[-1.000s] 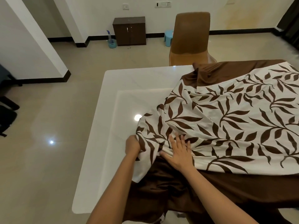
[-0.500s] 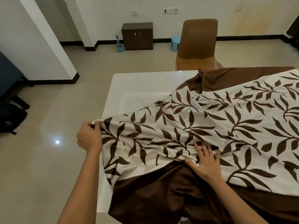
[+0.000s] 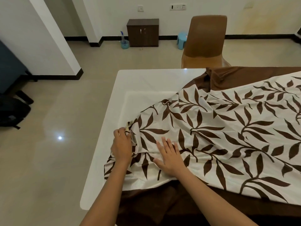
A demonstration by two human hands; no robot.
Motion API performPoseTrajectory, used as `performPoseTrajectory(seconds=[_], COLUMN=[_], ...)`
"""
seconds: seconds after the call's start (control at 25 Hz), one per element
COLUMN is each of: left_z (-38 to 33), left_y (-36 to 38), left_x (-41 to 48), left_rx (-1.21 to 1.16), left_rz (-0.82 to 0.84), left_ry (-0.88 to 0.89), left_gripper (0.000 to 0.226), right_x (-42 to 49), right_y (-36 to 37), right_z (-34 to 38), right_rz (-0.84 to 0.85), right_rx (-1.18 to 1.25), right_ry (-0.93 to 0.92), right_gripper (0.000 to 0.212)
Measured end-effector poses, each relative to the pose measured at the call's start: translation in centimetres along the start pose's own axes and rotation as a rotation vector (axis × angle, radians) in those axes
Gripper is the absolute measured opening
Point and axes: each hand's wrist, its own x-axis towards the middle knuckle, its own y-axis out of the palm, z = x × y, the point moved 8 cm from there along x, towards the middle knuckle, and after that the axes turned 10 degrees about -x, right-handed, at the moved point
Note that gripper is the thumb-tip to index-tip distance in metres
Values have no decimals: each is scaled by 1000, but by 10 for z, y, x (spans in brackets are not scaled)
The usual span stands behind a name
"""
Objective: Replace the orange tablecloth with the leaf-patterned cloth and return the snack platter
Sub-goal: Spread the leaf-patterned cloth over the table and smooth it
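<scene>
A white cloth with brown leaves and a brown border, the leaf-patterned cloth (image 3: 228, 128), lies rumpled over the right and near part of the white table (image 3: 146, 82). My left hand (image 3: 122, 144) pinches a bunched edge of the cloth near the table's left side. Just to its right, my right hand (image 3: 169, 157) lies flat on the cloth with fingers straight. The table's far left corner is bare white. No orange cloth or snack platter is in view.
A brown chair (image 3: 205, 43) stands at the table's far side. By the back wall are a small dark cabinet (image 3: 143, 32), a blue stool (image 3: 182, 40) and a blue bucket with a brush (image 3: 124, 43). A black bag (image 3: 11, 110) lies on the floor at left.
My left hand, which had pulled the cloth edge out past the table's left side, has come back onto the table, still pinching it. My right hand has slid left along the cloth.
</scene>
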Motion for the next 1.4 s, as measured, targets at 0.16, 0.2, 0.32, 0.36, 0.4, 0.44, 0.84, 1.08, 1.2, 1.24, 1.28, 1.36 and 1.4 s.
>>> performPoseTrajectory(seconds=[0.16,0.2,0.32,0.36,0.4,0.44,0.84,1.08,1.2,1.24,1.28,1.36,1.4], left_z=[24,23,21,25,33,43,50,36,38,37,36,34,35], left_y=[30,34,21,9,-4,-20,-29,65,62,62,62,63,63], left_x=[22,19,12,18,29,43,84,23,21,21,21,21,20], left_rx=[48,2,-124,-130,-121,-103,148,243,241,244,245,254,258], left_rz=[184,175,67,26,-26,-90,3,328,260,247,238,246,258], left_ry=[-60,-44,-55,-78,-99,-124,173,247,266,268,267,272,275], left_gripper=[43,33,11,10,12,14,52,66,59,59,59,59,59], right_x=[-12,-12,-13,-14,-15,-17,-18,-17,-17,-16,-16,-16,-16], right_y=[8,6,4,3,2,2,1,3,2,1,0,0,1], right_z=[3,4,3,2,0,-2,-5,-4,-5,-5,-5,-6,-6], right_rz=[-40,-46,-69,-91,-116,-136,-155,-120,-113,-115,-118,-114,-108], right_rx=[-9,-5,-6,-17,-31,-43,-70,-47,-46,-47,-49,-59,-59], right_ry=[-3,-1,0,2,5,9,19,23,22,22,22,27,30], right_gripper=[90,90,86,85,85,84,84,83,83,83,83,83,83])
